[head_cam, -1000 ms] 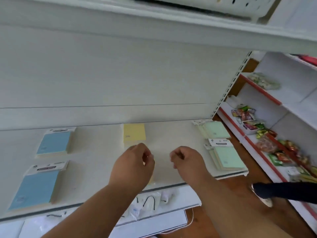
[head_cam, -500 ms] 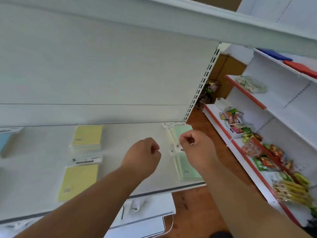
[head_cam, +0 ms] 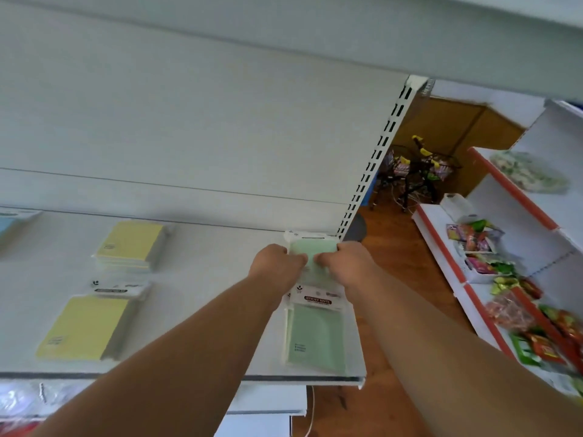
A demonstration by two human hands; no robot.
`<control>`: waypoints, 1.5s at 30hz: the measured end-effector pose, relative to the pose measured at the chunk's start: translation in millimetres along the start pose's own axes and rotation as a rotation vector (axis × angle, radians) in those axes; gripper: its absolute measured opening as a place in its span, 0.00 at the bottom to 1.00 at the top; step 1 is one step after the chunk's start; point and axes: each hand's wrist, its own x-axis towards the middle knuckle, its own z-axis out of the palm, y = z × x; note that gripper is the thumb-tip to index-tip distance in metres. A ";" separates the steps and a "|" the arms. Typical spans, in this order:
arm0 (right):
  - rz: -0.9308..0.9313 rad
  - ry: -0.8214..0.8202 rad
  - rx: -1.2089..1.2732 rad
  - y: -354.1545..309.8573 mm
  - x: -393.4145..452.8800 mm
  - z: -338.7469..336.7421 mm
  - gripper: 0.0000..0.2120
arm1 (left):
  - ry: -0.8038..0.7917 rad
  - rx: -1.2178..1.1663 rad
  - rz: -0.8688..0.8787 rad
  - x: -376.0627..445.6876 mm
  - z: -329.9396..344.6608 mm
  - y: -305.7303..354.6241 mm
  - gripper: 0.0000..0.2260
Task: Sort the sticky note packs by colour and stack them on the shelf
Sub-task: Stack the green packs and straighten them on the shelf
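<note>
On the white shelf (head_cam: 202,310), at its right end, lies the back green pack (head_cam: 315,249). The left hand (head_cam: 277,266) and right hand (head_cam: 348,266) both rest there, fingers curled onto its near edge.

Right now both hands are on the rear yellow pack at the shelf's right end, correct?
Not quite. In the head view the left hand and right hand are on the rear green pack at the shelf's right end, not a yellow one.
</note>
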 end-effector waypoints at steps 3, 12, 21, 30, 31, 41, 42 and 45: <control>-0.090 0.009 0.080 -15.4 -9.1 8.7 0.11 | 0.071 -0.182 0.039 -4.9 -12.2 -0.2 0.04; -0.194 -0.026 0.248 -35.7 -63.1 80.5 0.24 | 0.157 0.027 0.375 -10.1 -78.6 -60.1 0.23; -0.109 0.085 0.273 -19.0 -89.9 126.3 0.34 | 0.028 0.139 0.475 -25.3 -87.7 -96.3 0.26; -0.113 0.163 0.061 -10.3 -108.8 129.9 0.30 | 0.056 0.263 0.510 -31.4 -92.4 -106.4 0.27; -0.115 0.150 0.035 -9.7 -108.0 129.2 0.29 | 0.068 0.291 0.495 -29.7 -91.2 -106.4 0.27; -0.123 0.082 -0.118 -39.9 -78.1 105.9 0.13 | 0.173 0.380 0.266 -18.6 -90.8 -66.5 0.11; -0.115 0.049 -0.136 -43.8 -71.0 100.4 0.12 | 0.152 0.448 0.236 -15.3 -89.2 -61.1 0.11; -0.086 0.000 -0.185 -52.2 -50.7 89.8 0.14 | 0.143 0.498 0.164 -0.1 -85.2 -48.6 0.14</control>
